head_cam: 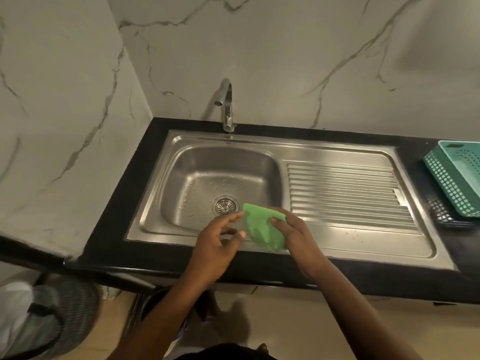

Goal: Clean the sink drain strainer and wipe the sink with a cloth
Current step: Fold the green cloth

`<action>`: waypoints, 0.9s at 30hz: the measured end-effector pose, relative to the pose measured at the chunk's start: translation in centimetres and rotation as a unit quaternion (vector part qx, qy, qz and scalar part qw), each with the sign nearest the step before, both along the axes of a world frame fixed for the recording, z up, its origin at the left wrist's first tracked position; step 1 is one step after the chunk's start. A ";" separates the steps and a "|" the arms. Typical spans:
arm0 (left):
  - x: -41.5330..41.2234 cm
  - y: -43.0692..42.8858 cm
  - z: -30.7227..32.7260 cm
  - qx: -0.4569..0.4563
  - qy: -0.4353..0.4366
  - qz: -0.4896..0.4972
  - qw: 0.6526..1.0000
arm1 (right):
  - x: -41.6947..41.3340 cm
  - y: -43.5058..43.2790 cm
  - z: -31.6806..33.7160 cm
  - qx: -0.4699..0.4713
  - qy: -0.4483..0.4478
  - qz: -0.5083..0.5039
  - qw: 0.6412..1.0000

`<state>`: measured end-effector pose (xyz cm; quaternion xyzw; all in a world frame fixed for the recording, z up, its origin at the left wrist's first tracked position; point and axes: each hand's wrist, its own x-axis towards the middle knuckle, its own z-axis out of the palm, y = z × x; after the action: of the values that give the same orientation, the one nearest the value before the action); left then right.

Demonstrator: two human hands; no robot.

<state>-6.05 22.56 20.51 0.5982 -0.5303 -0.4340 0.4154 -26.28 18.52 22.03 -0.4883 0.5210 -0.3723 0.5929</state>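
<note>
the right hand [296, 236] pinches the green cloth [263, 231] above the stainless sink's [148, 227] front rim, probably readying it for wiping, while the left hand [217, 239], fingers loosely spread and holding nothing, hovers beside it, just short of the drain strainer [225, 206] seated in the basin.

Steel sink [153, 183], centre frame, with drain strainer [225, 206] seated in the basin; tap [227, 107] above, teal basket [446, 183] at right edge. Green cloth [262, 229] above the near rim, gripped by right hand [298, 229]. Left hand [215, 242], fingers relaxed, touches its left edge.
</note>
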 end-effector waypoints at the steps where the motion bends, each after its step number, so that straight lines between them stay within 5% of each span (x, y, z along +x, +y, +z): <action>1: -0.5 0.2 0.2 -0.013 -0.009 -0.011 1.000 | 0.1 0.5 0.2 0.036 -0.039 -0.014 0.999; 6: -2.3 0.2 0.5 -0.013 -0.028 -0.060 0.998 | -0.2 1.9 0.5 0.154 -0.191 -0.018 0.969; 15: -3.2 -3.4 1.2 0.054 -0.018 -0.128 0.990 | -1.1 0.2 1.8 0.164 -0.292 0.028 0.942; 21: -3.4 -7.3 1.0 0.041 -0.023 -0.172 0.984 | -0.7 -2.8 2.3 0.142 -0.209 -0.026 0.967; 27: -4.1 -10.4 0.9 0.117 0.127 -0.088 0.981 | -2.3 -4.3 3.2 0.110 -0.093 -0.071 0.987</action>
<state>-10.13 12.14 21.46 0.5334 -0.4693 -0.6007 0.3666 -28.61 14.20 25.21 -0.3454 0.5350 -0.3979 0.6604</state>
